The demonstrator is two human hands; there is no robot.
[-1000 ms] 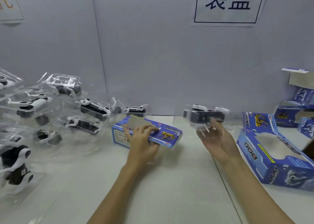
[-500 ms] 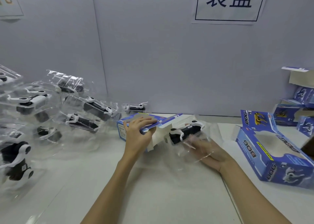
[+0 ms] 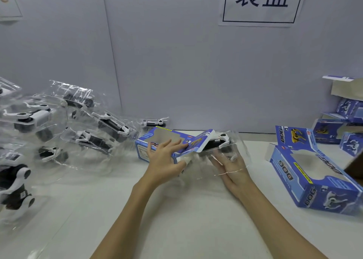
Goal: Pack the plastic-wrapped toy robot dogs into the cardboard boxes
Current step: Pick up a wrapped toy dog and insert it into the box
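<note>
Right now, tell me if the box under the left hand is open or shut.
Open: the box has its right end flap lifted, with the wrapped dog at its mouth.

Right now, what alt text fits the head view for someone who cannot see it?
A person's left hand steadies a blue box on a white table while the right hand feeds a wrapped toy dog into its open end. More wrapped dogs are piled at left; empty boxes sit at right.
</note>
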